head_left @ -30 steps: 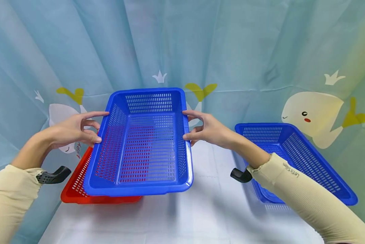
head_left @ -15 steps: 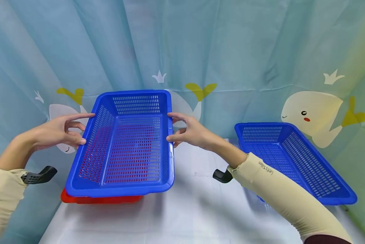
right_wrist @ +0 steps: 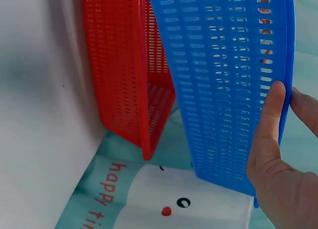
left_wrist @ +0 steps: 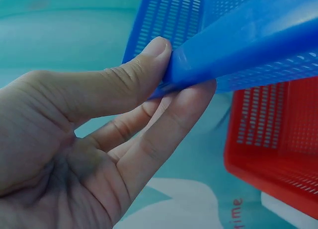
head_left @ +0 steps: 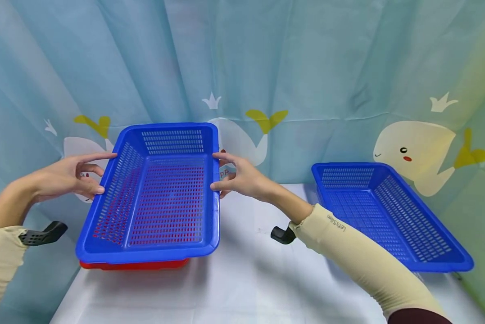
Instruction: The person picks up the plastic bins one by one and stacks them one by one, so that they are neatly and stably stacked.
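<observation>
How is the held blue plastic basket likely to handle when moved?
The held blue basket is probably light, being thin and slotted. It seems stiff: the rim shows no clear sag between left hand and right hand. Its flat base should resist rolling.

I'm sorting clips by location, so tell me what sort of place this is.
Probably a small curtained workspace, perhaps staged for recording: a whale-print curtain hangs behind a white table, and both hands hold a blue basket over a red basket.
</observation>
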The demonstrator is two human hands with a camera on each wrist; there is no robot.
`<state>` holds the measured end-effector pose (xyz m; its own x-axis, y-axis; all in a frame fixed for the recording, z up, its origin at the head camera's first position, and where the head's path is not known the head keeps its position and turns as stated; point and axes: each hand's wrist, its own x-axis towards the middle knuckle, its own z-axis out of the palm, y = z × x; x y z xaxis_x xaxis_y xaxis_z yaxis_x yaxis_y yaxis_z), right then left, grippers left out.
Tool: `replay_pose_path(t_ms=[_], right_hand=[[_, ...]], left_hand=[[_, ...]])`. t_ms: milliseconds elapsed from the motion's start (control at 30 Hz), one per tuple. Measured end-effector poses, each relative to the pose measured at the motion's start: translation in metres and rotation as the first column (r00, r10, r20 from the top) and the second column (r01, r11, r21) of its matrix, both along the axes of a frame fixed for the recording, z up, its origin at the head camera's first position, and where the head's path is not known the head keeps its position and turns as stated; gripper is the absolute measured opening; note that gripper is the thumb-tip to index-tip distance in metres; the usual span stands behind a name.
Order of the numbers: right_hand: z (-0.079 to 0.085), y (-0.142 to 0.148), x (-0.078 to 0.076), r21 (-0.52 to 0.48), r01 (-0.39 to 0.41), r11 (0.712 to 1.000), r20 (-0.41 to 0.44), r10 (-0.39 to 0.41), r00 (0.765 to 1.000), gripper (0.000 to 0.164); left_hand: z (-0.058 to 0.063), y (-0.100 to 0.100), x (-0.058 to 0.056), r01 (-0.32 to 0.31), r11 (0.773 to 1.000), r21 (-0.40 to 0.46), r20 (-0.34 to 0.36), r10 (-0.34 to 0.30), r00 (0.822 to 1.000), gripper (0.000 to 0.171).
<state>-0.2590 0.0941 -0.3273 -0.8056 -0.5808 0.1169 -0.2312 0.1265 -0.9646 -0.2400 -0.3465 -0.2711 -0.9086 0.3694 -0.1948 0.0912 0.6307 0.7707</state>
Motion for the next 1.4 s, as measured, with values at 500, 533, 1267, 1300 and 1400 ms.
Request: replay_pose_path(t_ms=[500, 533, 1267, 1300, 1400], right_hand=[[-0.019, -0.025, -0.007, -0.043, -0.007, 0.999, 0.037, 0.009, 0.999, 0.087], [-0.019, -0.027, -0.007, -0.046, -0.009, 0.999, 0.042, 0.011, 0.999, 0.086], [-0.041, -0.054, -0.009, -0.09, 0.028, 0.996, 0.166, -0.012, 0.986, 0.086], [-0.043, -0.055, -0.009, -0.094, 0.03, 0.995, 0.173, -0.014, 0.985, 0.086], [-0.049, -0.057, -0.011, -0.097, 0.039, 0.995, 0.187, -0.02, 0.982, 0.087]], left_hand=[[-0.017, -0.023, -0.01, -0.022, 0.999, -0.031, 0.018, 0.023, 1.0, 0.091], [-0.018, -0.025, -0.011, -0.027, 0.999, -0.032, 0.022, 0.028, 0.999, 0.091], [-0.034, -0.052, -0.026, 0.047, 0.999, 0.017, 0.117, -0.049, 0.992, 0.08], [-0.035, -0.052, -0.027, 0.055, 0.998, 0.019, 0.121, -0.057, 0.991, 0.079], [-0.038, -0.053, -0.03, 0.059, 0.998, 0.02, 0.141, -0.061, 0.988, 0.08]])
